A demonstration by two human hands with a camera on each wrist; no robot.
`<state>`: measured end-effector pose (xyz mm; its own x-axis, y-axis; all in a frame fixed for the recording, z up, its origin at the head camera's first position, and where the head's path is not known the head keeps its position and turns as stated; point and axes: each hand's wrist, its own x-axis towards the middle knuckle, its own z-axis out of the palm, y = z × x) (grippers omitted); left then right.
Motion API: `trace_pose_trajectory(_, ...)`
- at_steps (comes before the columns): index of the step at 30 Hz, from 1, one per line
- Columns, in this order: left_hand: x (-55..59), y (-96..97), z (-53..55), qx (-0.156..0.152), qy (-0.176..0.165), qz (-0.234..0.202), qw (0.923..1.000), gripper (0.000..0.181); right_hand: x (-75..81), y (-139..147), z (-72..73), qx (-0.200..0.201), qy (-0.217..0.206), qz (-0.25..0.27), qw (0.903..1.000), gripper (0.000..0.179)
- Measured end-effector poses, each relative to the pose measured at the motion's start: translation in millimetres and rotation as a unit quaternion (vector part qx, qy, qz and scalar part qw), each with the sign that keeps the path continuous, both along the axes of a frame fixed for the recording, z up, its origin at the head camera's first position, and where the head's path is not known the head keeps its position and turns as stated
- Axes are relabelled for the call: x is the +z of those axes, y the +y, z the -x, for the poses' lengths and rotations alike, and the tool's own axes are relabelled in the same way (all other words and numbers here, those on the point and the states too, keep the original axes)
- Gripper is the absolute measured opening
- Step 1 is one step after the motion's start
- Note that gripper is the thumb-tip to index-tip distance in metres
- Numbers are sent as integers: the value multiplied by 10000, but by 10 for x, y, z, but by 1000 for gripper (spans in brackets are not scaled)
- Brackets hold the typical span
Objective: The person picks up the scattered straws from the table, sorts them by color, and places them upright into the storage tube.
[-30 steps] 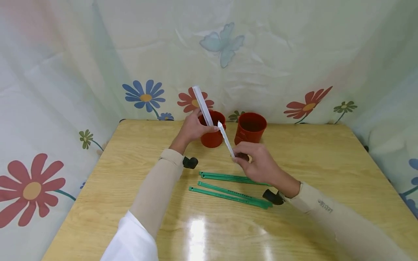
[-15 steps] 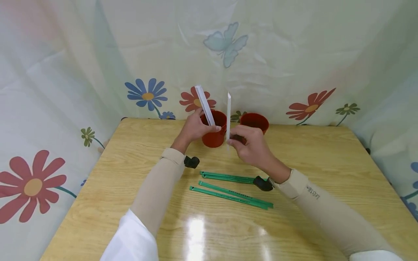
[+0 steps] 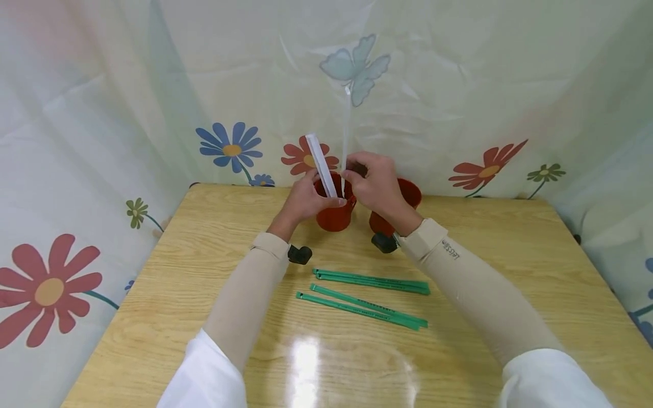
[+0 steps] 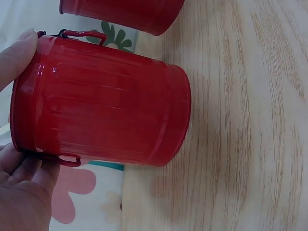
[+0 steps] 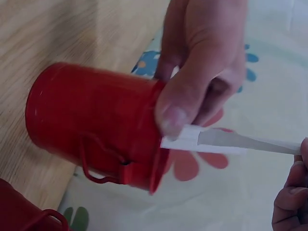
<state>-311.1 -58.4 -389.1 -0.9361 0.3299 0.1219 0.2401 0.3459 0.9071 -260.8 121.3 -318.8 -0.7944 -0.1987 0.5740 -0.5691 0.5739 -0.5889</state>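
The small red bucket (image 3: pixel 333 219) stands on the table, and my left hand (image 3: pixel 304 199) grips its rim, thumb on the near side. In the left wrist view this bucket (image 4: pixel 106 103) shows ribbed walls and small side handles. Long white paper-wrapped packets (image 3: pixel 321 164) lean in its mouth, beside my left thumb. My right hand (image 3: pixel 374 177) pinches another slim white paper-wrapped stick (image 3: pixel 346 127), nearly upright, its lower end at the bucket's mouth. In the right wrist view, fingers of my right hand (image 5: pixel 291 192) hold the stick's end (image 5: pixel 250 143) above the rim.
A second red bucket (image 3: pixel 411 194) stands just to the right, partly behind my right wrist. Several green printed strips (image 3: pixel 362 310) lie on the wooden table (image 3: pixel 178 317) nearer me. A flowered curtain (image 3: pixel 433 85) hangs close behind the table.
My right hand has risen and moved up and left to the bucket's mouth, turning the white stick from slanted to upright. The left hand keeps its grip on the bucket.
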Motion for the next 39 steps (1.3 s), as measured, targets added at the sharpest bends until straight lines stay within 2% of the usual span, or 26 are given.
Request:
trace_pose_trajectory(7, 5, 9, 0, -13, -44, 68, 10000, 82, -115, -39, 197, -303, -564, -251, 9976, 12)
trace_pose_trajectory(14, 41, 4, -11, 6, -129, 163, 9998, 85, -206, -85, 322, -556, -1296, -753, 9871, 16)
trace_pose_trajectory(18, 36, -5, -8, -13, -140, 174, 9998, 81, -220, -92, 356, -582, -1572, -1133, 9793, 20)
trace_pose_trajectory(23, 8, -21, 20, -168, -64, -46, 9998, 81, -226, -55, 305, -549, -1730, -1229, 9757, 21)
trace_pose_trajectory(26, -14, -9, 30, -161, -45, -72, 9998, 83, -241, 41, 199, -473, -1666, -1213, 9774, 19)
trace_pose_trajectory(29, -26, -8, 26, -116, -11, -13, 9999, 87, -255, 154, 27, -303, -1495, -1182, 9812, 18)
trace_pose_trajectory(34, -34, -19, 2, -41, 7, 99, 9999, 94, -315, 361, -396, 123, -1189, -1240, 9851, 12)
trace_pose_trajectory(39, -44, -22, -52, 0, -24, 123, 9999, 101, -461, 594, -846, 419, -1327, -1520, 9785, 7)
